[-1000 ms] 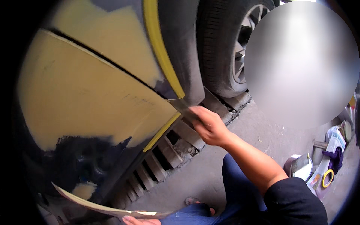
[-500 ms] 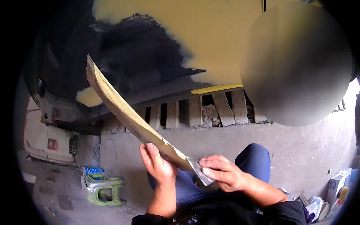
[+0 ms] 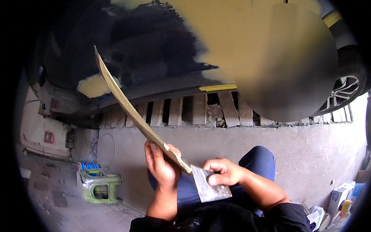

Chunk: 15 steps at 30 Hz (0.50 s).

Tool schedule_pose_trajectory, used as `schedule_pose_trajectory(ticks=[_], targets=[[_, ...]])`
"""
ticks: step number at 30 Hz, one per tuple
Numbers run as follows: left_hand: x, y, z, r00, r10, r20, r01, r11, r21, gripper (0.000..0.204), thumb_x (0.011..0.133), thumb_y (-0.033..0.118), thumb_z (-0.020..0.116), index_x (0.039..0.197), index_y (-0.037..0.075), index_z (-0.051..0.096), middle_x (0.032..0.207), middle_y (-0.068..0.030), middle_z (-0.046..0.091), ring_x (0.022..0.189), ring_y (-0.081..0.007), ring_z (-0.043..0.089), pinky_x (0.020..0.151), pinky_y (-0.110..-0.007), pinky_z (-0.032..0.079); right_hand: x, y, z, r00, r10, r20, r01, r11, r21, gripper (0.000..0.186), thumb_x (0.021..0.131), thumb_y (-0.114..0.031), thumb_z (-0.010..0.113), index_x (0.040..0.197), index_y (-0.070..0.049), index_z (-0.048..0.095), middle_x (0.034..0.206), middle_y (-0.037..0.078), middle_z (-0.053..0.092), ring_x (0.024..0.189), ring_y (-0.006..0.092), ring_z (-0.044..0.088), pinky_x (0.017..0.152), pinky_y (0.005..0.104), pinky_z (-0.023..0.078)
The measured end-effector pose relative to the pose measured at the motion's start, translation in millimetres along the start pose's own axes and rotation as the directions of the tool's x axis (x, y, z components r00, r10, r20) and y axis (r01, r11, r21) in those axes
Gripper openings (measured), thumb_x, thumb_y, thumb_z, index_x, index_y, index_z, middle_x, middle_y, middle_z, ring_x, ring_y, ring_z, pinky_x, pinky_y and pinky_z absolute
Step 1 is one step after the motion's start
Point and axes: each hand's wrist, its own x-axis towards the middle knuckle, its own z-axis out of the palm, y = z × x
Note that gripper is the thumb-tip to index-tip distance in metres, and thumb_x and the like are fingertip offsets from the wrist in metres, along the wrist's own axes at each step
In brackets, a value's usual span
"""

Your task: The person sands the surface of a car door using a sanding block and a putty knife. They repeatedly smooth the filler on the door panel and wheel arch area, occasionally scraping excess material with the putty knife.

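Note:
My left hand (image 3: 164,166) grips the lower end of a long, thin, curved board (image 3: 132,114) smeared with yellowish putty, which slants up to the left in front of the car panel. My right hand (image 3: 224,172) pinches a flat metal putty scraper (image 3: 205,189), thumb on its face. The scraper's upper left corner is at the board's lower end; whether they touch I cannot tell. Ahead is a dark car body (image 3: 150,42) with a large tan putty-coloured area (image 3: 216,31) and a smaller patch (image 3: 92,86) at lower left.
Yellow tape (image 3: 218,87) runs along the car's lower edge above a row of bricks (image 3: 200,110). A wheel (image 3: 348,91) shows at right, beside a blurred round area. A green stool (image 3: 102,189) and blue can (image 3: 88,166) stand lower left; boxes (image 3: 340,195) and clutter sit lower right.
The board has turned more edge-on. My right hand has turned the scraper so its flat face shows more. The view has shifted, bringing the wheel into sight.

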Motion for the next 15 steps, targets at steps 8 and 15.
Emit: schedule_pose_trajectory(ticks=[8, 15], targets=[[5, 6, -17, 0.99, 0.114, -0.079, -0.111, 0.993, 0.046, 0.019, 0.106, 0.027, 0.051, 0.111, 0.009, 0.052, 0.078, -0.0035, 0.055, 0.063, -0.0125, 0.051, 0.051, -0.026, 0.04, 18, 11, -35, 0.89, -0.026, -0.456, -0.193, 0.884, -0.426, 0.042, 0.093, -0.033, 0.071, 0.121, -0.001, 0.064, 0.091, 0.016, 0.071, 0.082, 0.0214, 0.07, 0.074, 0.035, 0.055], [15, -6, -3, 0.933, 0.174, -0.314, -0.112, 0.972, 0.206, 0.023, 0.104, 0.033, 0.053, 0.103, 0.011, 0.051, 0.076, -0.0024, 0.055, 0.063, -0.0128, 0.05, 0.052, -0.028, 0.039, -19, -26, -3, 0.776, -0.629, 0.046, 0.443, 0.492, -0.75, 0.052, 0.07, 0.002, 0.073, 0.121, -0.001, 0.066, 0.117, 0.013, 0.065, 0.109, 0.034, 0.062, 0.092, 0.0393, 0.053]])
